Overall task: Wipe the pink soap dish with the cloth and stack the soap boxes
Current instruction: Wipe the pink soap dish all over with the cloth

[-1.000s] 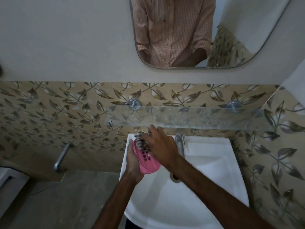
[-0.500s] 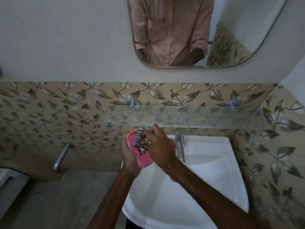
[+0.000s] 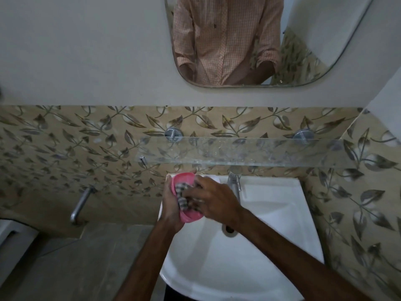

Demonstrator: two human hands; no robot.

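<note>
A: Where is the dish?
B: The left hand (image 3: 171, 205) holds the pink dish (image 3: 184, 180) over the far left corner of the sink (image 3: 271, 246).
A: And the cloth?
B: The right hand (image 3: 217, 200) presses the cloth (image 3: 181, 192) into the dish.

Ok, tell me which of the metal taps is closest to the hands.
The basin tap, standing at the sink's back edge just right of the right hand. The other, the wall spout, sticks out of the tiles farther left.

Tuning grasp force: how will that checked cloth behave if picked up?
Likely floppy: the checked cloth bunches and folds inside the pink soap dish under the right hand. Probably light, since it wads small. Wetness can't be judged.
</note>
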